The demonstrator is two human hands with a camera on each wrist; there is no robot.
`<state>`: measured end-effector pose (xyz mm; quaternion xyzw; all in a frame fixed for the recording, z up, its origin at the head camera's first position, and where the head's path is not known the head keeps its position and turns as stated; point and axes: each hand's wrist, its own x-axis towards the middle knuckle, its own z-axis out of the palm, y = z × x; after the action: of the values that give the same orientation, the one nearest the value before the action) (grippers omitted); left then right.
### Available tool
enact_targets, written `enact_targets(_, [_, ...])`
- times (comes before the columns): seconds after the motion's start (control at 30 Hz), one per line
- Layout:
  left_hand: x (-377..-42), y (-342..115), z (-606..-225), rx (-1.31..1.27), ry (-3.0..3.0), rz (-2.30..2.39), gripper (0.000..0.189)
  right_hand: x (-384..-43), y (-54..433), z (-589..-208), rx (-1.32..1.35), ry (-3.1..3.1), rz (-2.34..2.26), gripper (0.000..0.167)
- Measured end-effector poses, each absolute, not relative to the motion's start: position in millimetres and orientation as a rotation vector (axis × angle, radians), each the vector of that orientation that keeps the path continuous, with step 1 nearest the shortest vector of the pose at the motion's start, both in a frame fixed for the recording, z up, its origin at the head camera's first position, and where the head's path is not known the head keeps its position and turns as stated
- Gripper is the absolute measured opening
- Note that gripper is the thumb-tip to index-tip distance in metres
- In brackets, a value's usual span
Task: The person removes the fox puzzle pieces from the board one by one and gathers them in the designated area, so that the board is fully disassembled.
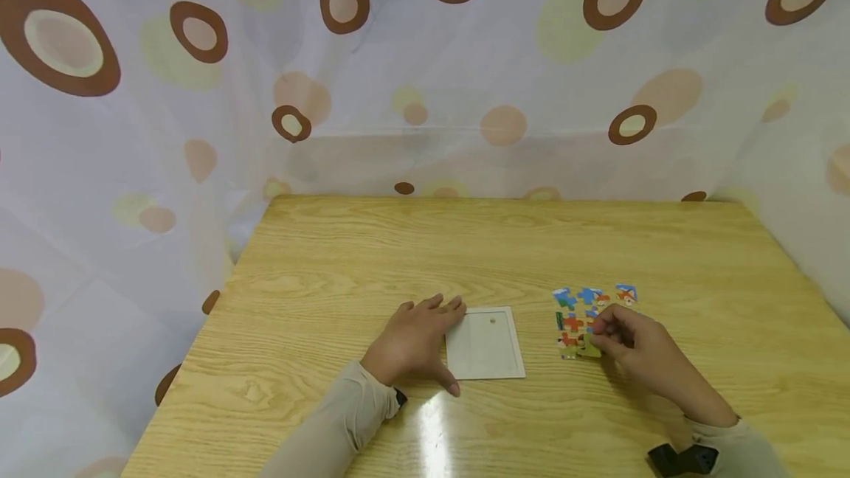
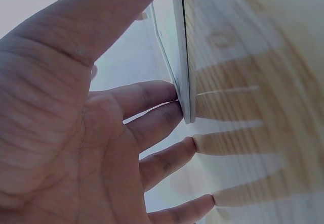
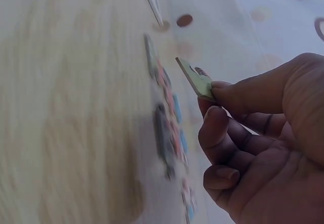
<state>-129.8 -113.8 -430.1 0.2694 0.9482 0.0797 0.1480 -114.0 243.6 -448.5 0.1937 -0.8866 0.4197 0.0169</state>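
Note:
A square white puzzle tray [image 1: 483,345] with a thin raised border lies on the table, bare but for a small round spot near its top. My left hand [image 1: 415,341] touches its left edge with fingers spread and nearly straight; the left wrist view shows fingertips against the tray's side [image 2: 183,82]. Between thumb and forefinger my right hand [image 1: 634,341] pinches a yellow-green puzzle piece [image 3: 198,81], raised off the table in the right wrist view. Under and beside that hand lie several loose puzzle pieces [image 1: 572,323], coloured blue, orange and green, partly hidden by the fingers.
The wooden table [image 1: 332,257] reaches back to a hanging cloth [image 1: 398,72] with brown and peach circles. Cloth also hangs along the left and right sides. A black strap [image 1: 684,459] is on the right wrist.

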Motion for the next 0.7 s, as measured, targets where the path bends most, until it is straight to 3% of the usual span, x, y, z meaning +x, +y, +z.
enact_targets(0.4, [-131.2, -113.6, -429.5, 0.78, 2.713, 0.248, 0.124, -117.9, 303.9, -443.3, 0.352, -2.846, 1.2, 0.005])
enact_targets(0.7, [-130.7, -112.6, -431.9, 0.771, 2.712, 0.261, 0.126, -117.9, 314.9, -457.8, 0.375, -2.905, 0.968, 0.01])
